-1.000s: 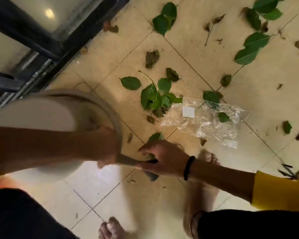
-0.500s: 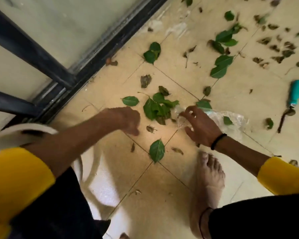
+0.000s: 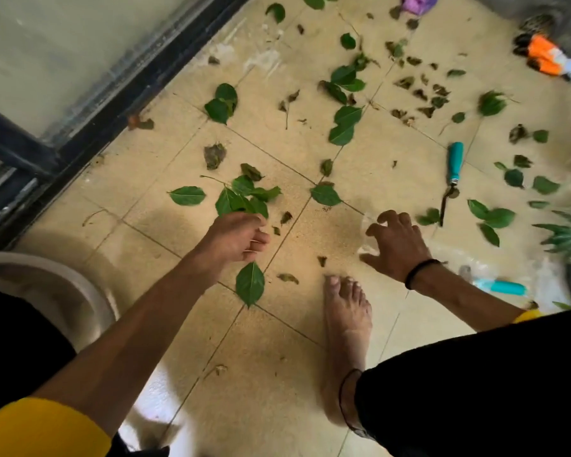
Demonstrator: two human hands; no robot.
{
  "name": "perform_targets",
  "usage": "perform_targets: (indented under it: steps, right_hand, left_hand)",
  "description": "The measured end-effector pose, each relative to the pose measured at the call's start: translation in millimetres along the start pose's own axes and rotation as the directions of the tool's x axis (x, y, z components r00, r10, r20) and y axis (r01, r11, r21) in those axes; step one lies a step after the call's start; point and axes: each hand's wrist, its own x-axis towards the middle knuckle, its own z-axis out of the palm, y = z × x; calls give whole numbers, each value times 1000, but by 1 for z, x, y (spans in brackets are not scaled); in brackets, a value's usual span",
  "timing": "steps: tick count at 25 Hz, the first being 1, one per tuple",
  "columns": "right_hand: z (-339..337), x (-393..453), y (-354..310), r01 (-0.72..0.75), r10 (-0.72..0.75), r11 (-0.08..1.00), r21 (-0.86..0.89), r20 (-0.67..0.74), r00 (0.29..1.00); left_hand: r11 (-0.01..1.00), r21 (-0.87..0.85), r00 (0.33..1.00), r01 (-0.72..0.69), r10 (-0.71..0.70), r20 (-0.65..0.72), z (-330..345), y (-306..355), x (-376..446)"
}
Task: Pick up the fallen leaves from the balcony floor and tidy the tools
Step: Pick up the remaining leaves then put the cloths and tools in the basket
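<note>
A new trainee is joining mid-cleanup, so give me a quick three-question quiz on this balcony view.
1. True or false: the teal-handled trowel lies on the floor, touched by neither hand.
2. Which hand is on the clear plastic bag? A left, B right, C neither.
3. Fill in: the leaf cluster lies just beyond the ___ hand.
Key: 1 true; 2 B, the right hand; 3 the left hand.

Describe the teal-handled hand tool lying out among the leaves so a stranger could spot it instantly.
Start at the person's right hand on the tiled floor and look up and to its right. There a narrow hand tool lies almost straight up and down in the picture, teal handle at the top, dark thin metal end at the bottom. Unlike the flat green leaves around it, it is long, straight and teal.
</note>
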Motion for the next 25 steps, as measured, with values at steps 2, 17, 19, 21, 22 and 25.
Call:
perform_targets:
  steps: [2, 17, 19, 21, 22, 25]
  right_hand:
    - [7, -2, -16, 53, -48, 978, 204, -28, 998]
    - [36, -10, -202, 200, -329, 731, 652, 81, 941]
    - [39, -9, -213, 224, -337, 756, 615, 73, 938]
    - [41, -10, -217, 266, -350, 762, 590, 31, 936]
    - [40, -10, -216, 277, -354, 751, 599, 13, 935]
    - [39, -4, -205, 266, -332, 738, 621, -9, 943]
  left_hand:
    - [991, -133, 998, 24, -31, -51, 1, -3, 2]
    - [978, 198, 956, 70, -9, -294, -26, -120, 1]
    - [983, 164, 977, 81, -46, -207, -15, -118, 4]
    - [974, 207, 986, 95, -63, -155, -8, -113, 7]
    - [971, 217, 988, 98, -68, -138, -7, -111, 10]
    - [983, 168, 987, 74, -47, -156, -8, -107, 12]
